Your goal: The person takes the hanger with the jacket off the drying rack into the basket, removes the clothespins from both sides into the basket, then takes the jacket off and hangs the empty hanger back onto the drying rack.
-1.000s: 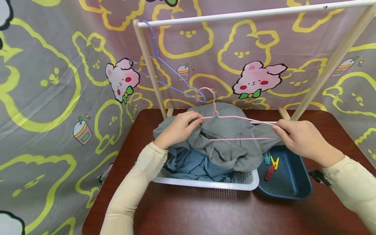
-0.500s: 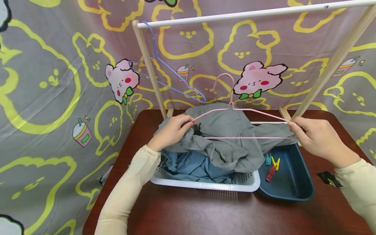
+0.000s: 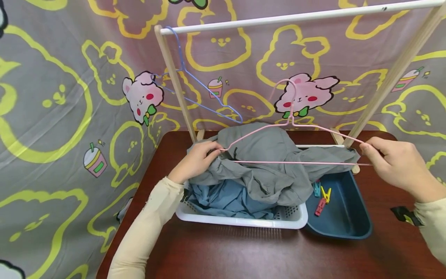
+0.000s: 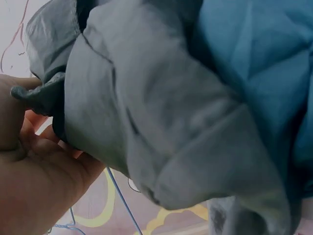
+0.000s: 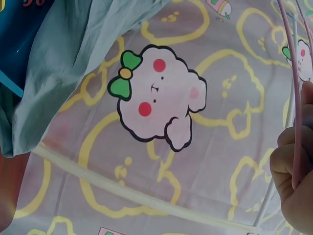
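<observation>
Head view: a thin pink wire hanger (image 3: 292, 143) is pinched at its far end by the right hand (image 3: 400, 168), over the white plastic basket (image 3: 244, 221).

Left wrist: soft grey cloth garment (image 4: 161, 122) is gripped by the left hand (image 4: 34, 171); probably light and floppy, best taken at the collar.

Right wrist: fingers (image 5: 293, 166) curled round the wire.

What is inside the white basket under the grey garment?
In the white basket, a blue cloth shows beneath the grey garment, which drapes over the rim. Anything deeper is hidden by the fabric.
</observation>
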The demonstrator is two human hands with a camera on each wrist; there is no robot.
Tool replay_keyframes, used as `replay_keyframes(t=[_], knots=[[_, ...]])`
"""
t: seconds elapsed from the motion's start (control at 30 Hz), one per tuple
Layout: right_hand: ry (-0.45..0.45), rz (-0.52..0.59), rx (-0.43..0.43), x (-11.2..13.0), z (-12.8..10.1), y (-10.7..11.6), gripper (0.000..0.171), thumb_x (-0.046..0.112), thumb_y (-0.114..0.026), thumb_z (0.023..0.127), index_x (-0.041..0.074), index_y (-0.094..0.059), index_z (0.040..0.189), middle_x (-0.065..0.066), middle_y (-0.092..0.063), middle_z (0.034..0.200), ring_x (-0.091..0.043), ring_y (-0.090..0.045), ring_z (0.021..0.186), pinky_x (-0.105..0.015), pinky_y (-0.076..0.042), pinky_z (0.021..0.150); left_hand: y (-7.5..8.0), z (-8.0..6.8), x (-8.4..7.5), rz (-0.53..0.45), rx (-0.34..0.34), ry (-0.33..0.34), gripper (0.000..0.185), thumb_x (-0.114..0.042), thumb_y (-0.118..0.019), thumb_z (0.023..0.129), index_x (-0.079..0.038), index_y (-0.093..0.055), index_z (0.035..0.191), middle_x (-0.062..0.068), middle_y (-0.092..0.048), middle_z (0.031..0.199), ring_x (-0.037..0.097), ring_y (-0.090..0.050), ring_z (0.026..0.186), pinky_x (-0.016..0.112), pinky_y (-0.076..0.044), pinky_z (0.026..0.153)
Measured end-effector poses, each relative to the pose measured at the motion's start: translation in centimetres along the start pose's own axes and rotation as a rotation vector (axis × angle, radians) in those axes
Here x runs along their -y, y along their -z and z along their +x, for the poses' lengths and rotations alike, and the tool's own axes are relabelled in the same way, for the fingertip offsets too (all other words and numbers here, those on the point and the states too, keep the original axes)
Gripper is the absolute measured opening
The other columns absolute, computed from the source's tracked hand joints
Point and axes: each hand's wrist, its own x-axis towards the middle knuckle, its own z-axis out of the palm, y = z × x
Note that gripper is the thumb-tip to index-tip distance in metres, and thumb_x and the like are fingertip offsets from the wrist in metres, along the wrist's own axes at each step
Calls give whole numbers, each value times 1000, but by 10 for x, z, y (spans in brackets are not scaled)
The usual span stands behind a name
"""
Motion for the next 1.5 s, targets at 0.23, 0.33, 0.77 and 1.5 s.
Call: replay_keyframes(t=[0.23,0.33,0.77,1.5], knots=[[-1,-1,2,-2,-2,3,30,18,-56,95,13,-53,65,10,-32,53,-3,-27,45,-23,-23,44,0,-6,4,-7,1,36,18,-15,-54,98,-8,-69,105,-1,-65,100,13,-56,87,33,-44,74],[-18,-2,11,-2,-3,5,30,17,-56,94,11,-53,65,8,-32,53,-3,-26,45,-23,-22,43,0,-8,6,-1,-1,52,17,-15,-55,98,-10,-69,103,-2,-65,98,12,-55,83,32,-44,72],[-109,52,-73,-18,-12,19,36,23,-53,97,7,-58,65,18,-33,52,8,-25,47,-19,-20,41,3,-20,17,23,226,186,27,-15,-56,97,-10,-58,123,2,-51,65,12,-39,49,29,-38,55],[-253,-10,-85,-38,-16,16,34,25,-53,92,4,-60,66,21,-32,48,9,-23,45,-20,-19,43,8,8,10,99,252,133,25,-21,-50,100,-5,-63,112,6,-62,102,19,-57,89,37,-46,78]])
